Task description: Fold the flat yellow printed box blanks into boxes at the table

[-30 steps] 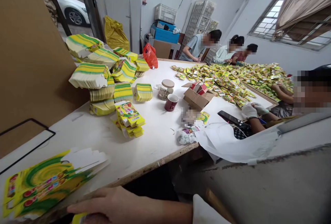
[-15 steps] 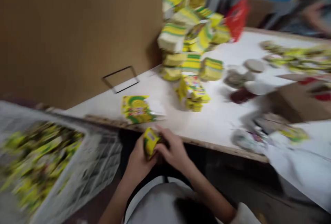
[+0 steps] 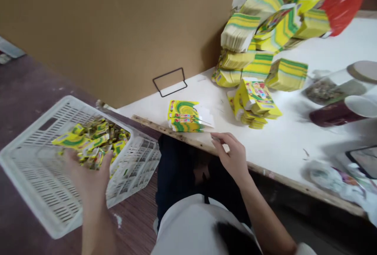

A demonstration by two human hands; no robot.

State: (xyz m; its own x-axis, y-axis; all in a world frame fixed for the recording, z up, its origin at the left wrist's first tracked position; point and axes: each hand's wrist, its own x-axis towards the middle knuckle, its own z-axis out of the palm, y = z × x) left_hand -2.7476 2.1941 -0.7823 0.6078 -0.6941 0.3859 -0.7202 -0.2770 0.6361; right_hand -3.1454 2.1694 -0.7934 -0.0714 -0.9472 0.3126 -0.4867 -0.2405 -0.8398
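Left hand (image 3: 88, 176): shifted from table (image 3: 288, 145) edge to basket (image 3: 38, 192), spread open above packets (image 3: 91, 141). Right hand (image 3: 232, 155): open, empty, at table edge; earlier yellow box no longer held.

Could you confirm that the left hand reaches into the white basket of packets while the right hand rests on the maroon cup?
Not quite: the right hand is not on the cup; it rests at the table edge beside the flat cartons. The left hand does reach into the white basket of packets, as the head view shows.
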